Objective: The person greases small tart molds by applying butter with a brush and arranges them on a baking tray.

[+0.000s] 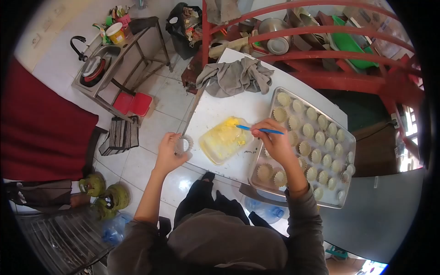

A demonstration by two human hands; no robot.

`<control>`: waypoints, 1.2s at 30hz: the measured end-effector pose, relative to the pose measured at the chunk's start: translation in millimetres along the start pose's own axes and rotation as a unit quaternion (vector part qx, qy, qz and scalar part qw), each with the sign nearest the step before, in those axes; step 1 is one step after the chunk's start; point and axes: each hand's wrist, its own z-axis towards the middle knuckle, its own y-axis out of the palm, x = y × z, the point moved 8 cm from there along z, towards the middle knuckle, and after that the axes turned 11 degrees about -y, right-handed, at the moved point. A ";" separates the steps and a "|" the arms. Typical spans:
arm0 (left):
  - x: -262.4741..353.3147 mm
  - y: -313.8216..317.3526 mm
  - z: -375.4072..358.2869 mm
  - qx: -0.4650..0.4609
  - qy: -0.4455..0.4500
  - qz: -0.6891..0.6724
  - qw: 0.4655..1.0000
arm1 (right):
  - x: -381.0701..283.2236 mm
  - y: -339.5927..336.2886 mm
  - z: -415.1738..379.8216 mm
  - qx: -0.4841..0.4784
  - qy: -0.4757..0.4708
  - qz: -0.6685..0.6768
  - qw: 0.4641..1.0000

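My left hand (170,151) grips a small fluted metal mould (184,145) at the left edge of the white table (215,107). My right hand (274,140) pinches a thin blue-handled brush (262,130), whose tip rests in yellow butter inside a clear plastic bag (224,140). The bag lies on the table between my hands. Under my right wrist sits a metal baking tray (275,192) filled with several fluted moulds in rows.
A crumpled grey cloth (236,75) lies at the table's far end. A red metal rack (321,41) with bowls and green trays stands beyond it. Left on the tiled floor are a sink stand (103,64), red stools (133,103) and green gas cylinders (103,192).
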 end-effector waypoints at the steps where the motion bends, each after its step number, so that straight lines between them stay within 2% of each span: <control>1: 3.6 5.2 1.5 -0.010 0.006 0.017 1.000 | 5.2 10.1 4.6 -0.028 -0.002 -0.022 0.999; 3: 11.1 8.9 4.3 -0.028 0.017 0.057 0.998 | 16.8 26.7 9.9 -0.039 -0.023 -0.033 0.998; 9: 3.1 12.5 9.3 -0.058 -0.046 -0.049 0.996 | 39.0 48.4 18.1 -0.053 -0.020 -0.035 0.998; 12: -7.4 14.0 2.4 0.005 -0.029 -0.024 0.999 | 38.6 46.3 21.4 -0.032 0.021 -0.041 0.998; 16: -12.1 16.5 3.8 0.012 -0.031 -0.057 0.998 | 63.0 51.4 7.5 0.029 0.057 -0.086 0.994; 19: -10.9 17.1 6.0 -0.004 -0.046 -0.068 0.997 | 97.1 43.7 -7.1 0.147 0.238 0.050 0.959; 23: -25.0 8.4 5.3 -0.009 -0.108 -0.140 0.984 | 131.5 31.8 -24.9 0.286 0.280 0.277 0.874; 26: -27.7 3.0 5.7 -0.029 -0.153 -0.232 0.960 | 133.3 20.4 -39.6 0.332 0.306 0.368 0.813; 27: -22.9 0.5 7.5 -0.040 -0.165 -0.265 0.949 | 132.9 16.9 -45.3 0.352 0.307 0.395 0.791; 30: 15.5 -1.7 12.9 -0.088 -0.161 -0.375 0.909 | 101.5 0.9 -54.3 0.375 0.300 0.397 0.782; 31: 31.2 -1.2 16.1 -0.094 -0.129 -0.356 0.921 | 86.6 -3.0 -56.7 0.381 0.292 0.403 0.779; 34: 80.4 5.9 22.0 -0.128 -0.042 -0.295 0.946 | 27.3 -17.0 -55.3 0.374 0.199 0.394 0.816; 36: 114.3 14.4 22.3 -0.169 0.008 -0.250 0.953 | -7.3 -20.3 -56.2 0.349 0.167 0.340 0.857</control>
